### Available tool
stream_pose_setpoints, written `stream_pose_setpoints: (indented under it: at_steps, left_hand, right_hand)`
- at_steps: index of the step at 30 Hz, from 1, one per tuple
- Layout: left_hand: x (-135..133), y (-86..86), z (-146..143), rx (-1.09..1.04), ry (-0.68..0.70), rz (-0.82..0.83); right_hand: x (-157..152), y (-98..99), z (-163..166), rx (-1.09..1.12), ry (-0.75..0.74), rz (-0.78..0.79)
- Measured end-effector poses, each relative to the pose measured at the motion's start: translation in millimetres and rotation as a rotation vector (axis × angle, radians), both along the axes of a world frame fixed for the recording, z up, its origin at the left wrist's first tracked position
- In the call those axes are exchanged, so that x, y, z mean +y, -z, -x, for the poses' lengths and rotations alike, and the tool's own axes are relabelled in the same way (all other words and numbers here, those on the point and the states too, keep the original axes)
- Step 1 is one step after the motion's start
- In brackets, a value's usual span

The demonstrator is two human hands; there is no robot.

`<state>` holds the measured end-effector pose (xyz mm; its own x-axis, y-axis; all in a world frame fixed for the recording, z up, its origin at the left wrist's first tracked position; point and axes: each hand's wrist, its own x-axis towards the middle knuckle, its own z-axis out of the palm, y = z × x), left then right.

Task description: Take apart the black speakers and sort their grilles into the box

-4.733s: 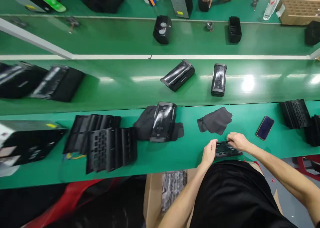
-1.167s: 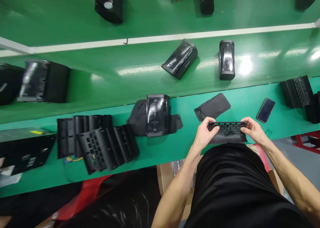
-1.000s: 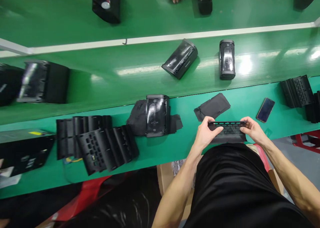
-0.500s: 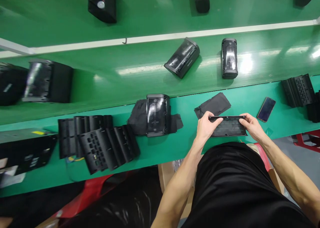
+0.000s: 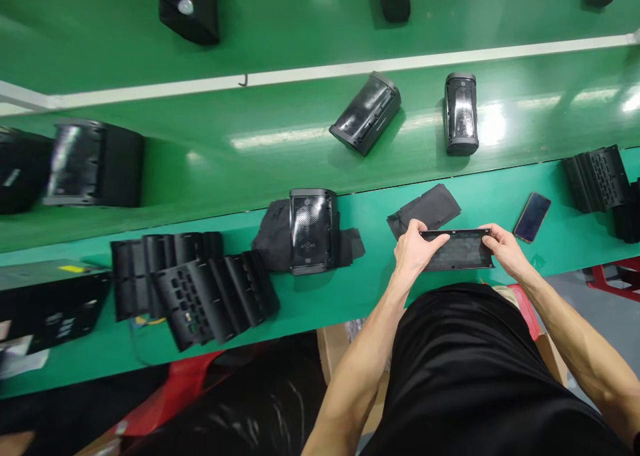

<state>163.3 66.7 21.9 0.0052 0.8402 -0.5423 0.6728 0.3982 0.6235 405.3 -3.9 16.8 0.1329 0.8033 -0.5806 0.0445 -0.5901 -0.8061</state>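
Both hands hold a flat black panel (image 5: 459, 250) by its short ends, just above the near edge of the green bench (image 5: 350, 296). My left hand (image 5: 415, 250) pinches the left end with the thumb on top. My right hand (image 5: 504, 249) grips the right end. The panel's broad face is turned up towards me. A dark grey cloth (image 5: 424, 210) lies on the bench just beyond the panel.
A black speaker (image 5: 311, 231) rests on a dark cloth to the left. Stacked black perforated panels (image 5: 200, 289) lie further left, another stack (image 5: 596, 178) at the right. A phone (image 5: 532, 217) lies right of my hands. Two speakers (image 5: 367, 113) (image 5: 461, 113) sit on the belt beyond.
I have lifted the panel off the bench edge, raised it slightly away from my body and tipped its broad face up. The speakers on the belt have drifted a little.
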Motion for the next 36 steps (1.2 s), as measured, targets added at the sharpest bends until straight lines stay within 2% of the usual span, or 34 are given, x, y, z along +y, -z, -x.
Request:
stream_pose_setpoints:
  at_steps: [2, 8, 15, 18, 22, 25, 29, 36]
  left_hand:
    - [-1, 0.9, -2, -0.013, -0.004, 0.006]
    - [-3, 4.7, -6, -0.071, 0.000, -0.034]
    - [-1, 14.9, 6, -0.365, 0.028, -0.083]
    - [-3, 20.8, 11, -0.552, -0.021, -0.010]
    - [-11, 24.6, 15, -0.817, -0.226, 0.161]
    - [-16, 22.4, 18, -0.958, -0.342, 0.228]
    - [-20, 18.4, 20, -1.018, -0.397, 0.242]
    - [-22, 14.8, 25, -1.020, -0.387, 0.238]
  right_hand:
    - [0, -0.5, 2, -0.060, -0.011, -0.019]
    - [7, 0.6, 11, -0.479, -0.006, -0.052]
    - [15, -2.7, 6, -0.507, -0.050, -0.029]
    - [16, -5.3, -2, -0.398, -0.046, -0.041]
    - [17, -9.4, -13, -0.052, 0.004, -0.018]
    - [17, -9.8, -17, 0.074, 0.047, 0.001]
    - [15, -6.6, -18, 0.093, 0.083, 0.021]
    - [11, -6.4, -18, 0.141, 0.084, -0.010]
